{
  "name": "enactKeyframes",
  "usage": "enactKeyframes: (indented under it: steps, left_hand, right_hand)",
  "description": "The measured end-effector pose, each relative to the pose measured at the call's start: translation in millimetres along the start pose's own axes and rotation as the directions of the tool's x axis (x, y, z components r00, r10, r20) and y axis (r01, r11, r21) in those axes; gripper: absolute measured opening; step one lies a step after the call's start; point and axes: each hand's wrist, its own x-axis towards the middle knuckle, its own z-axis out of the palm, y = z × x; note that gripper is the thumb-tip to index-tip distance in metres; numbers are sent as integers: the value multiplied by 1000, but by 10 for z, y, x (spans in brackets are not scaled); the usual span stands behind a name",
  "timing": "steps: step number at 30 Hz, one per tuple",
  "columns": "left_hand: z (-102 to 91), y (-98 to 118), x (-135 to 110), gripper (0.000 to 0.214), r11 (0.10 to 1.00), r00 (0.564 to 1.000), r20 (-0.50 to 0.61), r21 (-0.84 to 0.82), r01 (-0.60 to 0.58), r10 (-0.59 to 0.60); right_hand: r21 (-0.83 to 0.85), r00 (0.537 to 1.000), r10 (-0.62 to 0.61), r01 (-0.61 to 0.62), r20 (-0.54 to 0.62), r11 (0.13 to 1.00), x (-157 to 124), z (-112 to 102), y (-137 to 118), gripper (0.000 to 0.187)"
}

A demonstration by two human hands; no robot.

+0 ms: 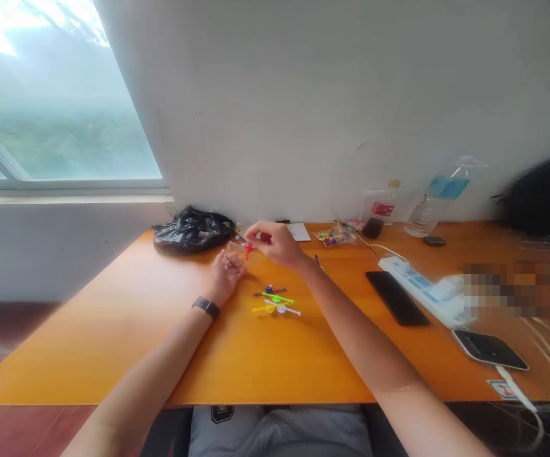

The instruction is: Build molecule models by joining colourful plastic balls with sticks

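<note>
My left hand rests on the orange table with its fingers curled round a small clear plastic bag. My right hand is just to its right, fingers pinched on a small red stick-shaped plastic piece at the bag's mouth. A black band sits on my left wrist. A little nearer to me lie several small coloured pieces, purple, green, yellow and white, loose on the table.
A crumpled black plastic bag lies at the table's back left. A clear packet of coloured pieces, two bottles, a power strip and two phones occupy the right side. A dark-haired person is at far right.
</note>
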Motion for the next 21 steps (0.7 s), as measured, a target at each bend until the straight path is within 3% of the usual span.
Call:
enactKeyframes:
  steps: [7,14,21]
  left_hand:
    - [7,4,-17,27,1000,1000,21,21,0,0]
    - [31,3,-29,28,999,1000,29,34,1,-2]
    - [1,0,-5,25,999,1000,30,34,6,-7]
  right_hand:
    - [-42,990,-41,47,138,998,-19,156,85,13]
    - [256,990,121,-98,-78,962,28,116,183,12]
    - [-8,971,-4,2,-239,1000,43,-84,148,9]
